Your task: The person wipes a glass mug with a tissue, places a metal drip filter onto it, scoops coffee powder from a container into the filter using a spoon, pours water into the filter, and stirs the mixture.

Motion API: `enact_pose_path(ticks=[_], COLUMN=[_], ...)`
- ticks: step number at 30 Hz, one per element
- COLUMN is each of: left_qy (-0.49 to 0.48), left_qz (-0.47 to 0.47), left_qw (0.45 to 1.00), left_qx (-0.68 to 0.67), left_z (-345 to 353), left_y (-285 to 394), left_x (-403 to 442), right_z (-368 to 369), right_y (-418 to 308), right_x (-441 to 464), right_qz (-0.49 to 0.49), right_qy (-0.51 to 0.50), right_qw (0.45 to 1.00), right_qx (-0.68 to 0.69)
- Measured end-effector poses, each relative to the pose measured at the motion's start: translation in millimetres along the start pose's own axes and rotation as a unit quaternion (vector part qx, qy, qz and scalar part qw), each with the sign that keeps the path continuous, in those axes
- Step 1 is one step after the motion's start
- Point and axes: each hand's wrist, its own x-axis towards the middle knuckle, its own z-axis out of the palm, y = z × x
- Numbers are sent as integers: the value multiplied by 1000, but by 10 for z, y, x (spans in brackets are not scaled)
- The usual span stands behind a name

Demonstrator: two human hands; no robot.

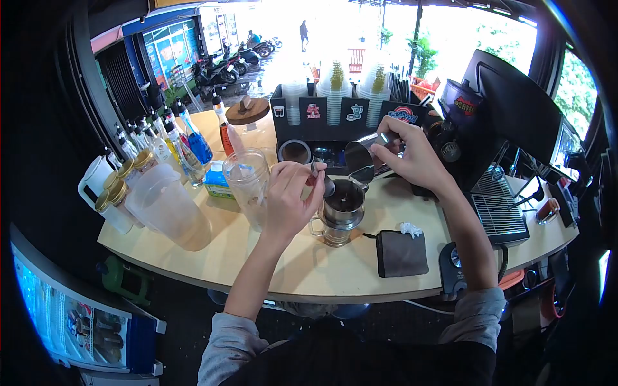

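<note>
My right hand (409, 154) grips a metal pitcher (362, 159), tilted with its mouth toward a metal drip filter (343, 199). The filter holds something dark and sits on a glass mug (336, 233) on the wooden counter (290, 270). Left of the filter, my left hand (293, 193) pinches a small metal spoon (327, 185), its bowl beside the filter's rim. Whether liquid leaves the pitcher is too small to tell. A tall clear plastic cup (246, 183) stands just behind and left of my left hand.
Syrup bottles (196, 138), jars and a large translucent pitcher (168, 206) crowd the left. A black cup rack (328, 134) stands behind. A folded dark cloth (402, 254) lies right of the mug. An espresso machine (499, 215) fills the right side.
</note>
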Motion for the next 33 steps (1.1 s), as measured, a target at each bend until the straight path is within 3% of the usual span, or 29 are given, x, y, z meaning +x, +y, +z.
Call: enact_pose_path(ticks=[14,19,33], left_qy=[-12,-14,-10], left_qz=[-2,1,10], left_qw=[1000,1000,1000], left_qx=[-11,-14,-3], left_z=[40,53,56], left_y=[30,28,18], left_x=[-35,-46,-52], right_z=[10,58,-3], right_y=[-89,-140,-154], right_x=[-11,-14,-165], right_qz=[-2,11,-8], right_qy=[-22,-38,-32], right_qw=[1000,997,999], right_qx=[-2,69,31])
